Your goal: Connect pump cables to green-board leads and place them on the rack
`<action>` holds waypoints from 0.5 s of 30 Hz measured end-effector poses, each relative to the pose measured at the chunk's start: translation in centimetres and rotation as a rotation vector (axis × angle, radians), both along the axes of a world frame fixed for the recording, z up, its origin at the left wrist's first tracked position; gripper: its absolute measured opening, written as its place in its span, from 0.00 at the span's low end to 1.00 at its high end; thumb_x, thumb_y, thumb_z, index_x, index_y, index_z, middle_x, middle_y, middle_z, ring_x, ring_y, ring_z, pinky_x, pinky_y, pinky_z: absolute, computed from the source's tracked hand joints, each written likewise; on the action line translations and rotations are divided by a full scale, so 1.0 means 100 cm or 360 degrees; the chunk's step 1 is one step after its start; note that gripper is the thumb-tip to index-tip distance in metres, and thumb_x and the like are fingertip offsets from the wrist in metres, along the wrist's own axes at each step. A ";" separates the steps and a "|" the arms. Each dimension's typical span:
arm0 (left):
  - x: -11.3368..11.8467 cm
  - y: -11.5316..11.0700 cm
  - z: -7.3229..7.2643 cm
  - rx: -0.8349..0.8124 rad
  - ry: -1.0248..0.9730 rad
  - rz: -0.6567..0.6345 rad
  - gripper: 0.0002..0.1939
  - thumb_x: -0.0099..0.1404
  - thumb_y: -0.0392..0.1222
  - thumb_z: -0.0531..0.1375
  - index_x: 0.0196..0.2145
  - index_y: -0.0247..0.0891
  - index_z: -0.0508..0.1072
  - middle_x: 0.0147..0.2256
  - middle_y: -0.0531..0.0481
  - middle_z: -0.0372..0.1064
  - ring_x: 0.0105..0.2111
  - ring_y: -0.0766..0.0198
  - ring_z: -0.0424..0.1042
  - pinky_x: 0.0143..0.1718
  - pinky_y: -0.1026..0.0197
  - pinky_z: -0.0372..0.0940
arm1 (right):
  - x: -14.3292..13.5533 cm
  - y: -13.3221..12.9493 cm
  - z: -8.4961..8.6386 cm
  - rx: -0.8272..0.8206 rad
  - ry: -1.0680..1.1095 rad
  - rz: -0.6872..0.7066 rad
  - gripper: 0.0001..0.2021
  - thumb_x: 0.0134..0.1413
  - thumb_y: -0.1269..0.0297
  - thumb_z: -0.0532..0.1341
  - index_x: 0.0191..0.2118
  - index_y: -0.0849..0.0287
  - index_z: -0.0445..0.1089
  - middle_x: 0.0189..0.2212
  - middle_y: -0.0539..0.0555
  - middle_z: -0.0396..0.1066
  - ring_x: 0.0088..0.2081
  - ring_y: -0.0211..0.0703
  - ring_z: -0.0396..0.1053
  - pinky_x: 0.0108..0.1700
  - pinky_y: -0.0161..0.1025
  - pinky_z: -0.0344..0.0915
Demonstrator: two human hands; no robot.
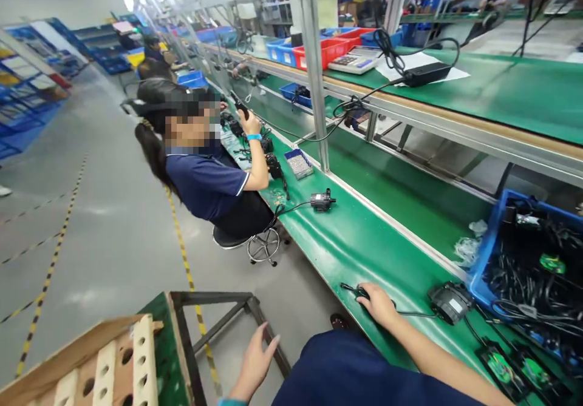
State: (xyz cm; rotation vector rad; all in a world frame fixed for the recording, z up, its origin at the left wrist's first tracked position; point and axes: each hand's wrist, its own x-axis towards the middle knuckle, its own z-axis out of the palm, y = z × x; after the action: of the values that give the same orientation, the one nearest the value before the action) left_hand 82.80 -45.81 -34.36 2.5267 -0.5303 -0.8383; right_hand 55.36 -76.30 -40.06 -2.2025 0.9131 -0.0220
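My right hand (377, 304) rests on the green bench top (364, 254), its fingers closed around a black cable (350, 287) whose end pokes out past the fingertips. This cable seems to run back under my forearm to a black pump-like unit (450, 303) with a white label. My left hand (255, 357) hangs in the air at the lower middle, thumb and fingers apart, holding nothing. It is near a dark metal frame (218, 298). A second black pump-like unit (322, 201) with a cable lies farther along the bench.
A blue bin (485, 254) full of black cables stands right, with open black housings (501, 363) showing green parts below it. A wooden rack (104, 369) with holed strips is lower left. A seated co-worker (204, 175) works ahead. A metal post (314, 78) supports the upper shelf.
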 end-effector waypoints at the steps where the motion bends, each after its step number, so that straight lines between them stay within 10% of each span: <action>1: 0.020 -0.027 -0.001 0.0054 -0.0021 -0.0081 0.39 0.54 0.59 0.54 0.56 0.27 0.66 0.57 0.32 0.67 0.59 0.46 0.67 0.59 0.48 0.64 | -0.001 -0.004 0.005 -0.0011 -0.0102 -0.0077 0.12 0.61 0.62 0.61 0.48 0.59 0.71 0.46 0.59 0.73 0.49 0.53 0.70 0.53 0.45 0.62; 8: 0.160 -0.179 0.004 0.0350 -0.0217 -0.0436 0.41 0.58 0.51 0.54 0.58 0.10 0.60 0.59 0.15 0.58 0.63 0.34 0.58 0.63 0.41 0.55 | 0.009 -0.009 0.069 -0.0095 -0.0227 -0.0456 0.07 0.56 0.68 0.64 0.42 0.58 0.72 0.40 0.54 0.74 0.44 0.46 0.71 0.47 0.41 0.61; 15: 0.276 -0.266 -0.054 0.0673 -0.0466 -0.0498 0.47 0.54 0.57 0.57 0.65 0.26 0.56 0.61 0.27 0.59 0.60 0.36 0.64 0.53 0.42 0.67 | 0.046 0.027 0.055 -0.0130 0.0075 -0.0953 0.06 0.54 0.68 0.68 0.37 0.60 0.72 0.34 0.53 0.73 0.40 0.44 0.70 0.46 0.41 0.60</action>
State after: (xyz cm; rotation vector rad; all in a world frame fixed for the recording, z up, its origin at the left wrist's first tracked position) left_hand 110.42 -72.43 -39.76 3.0309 -0.9491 -0.7508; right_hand 59.98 -73.57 -34.58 -1.9288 1.5888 -0.2952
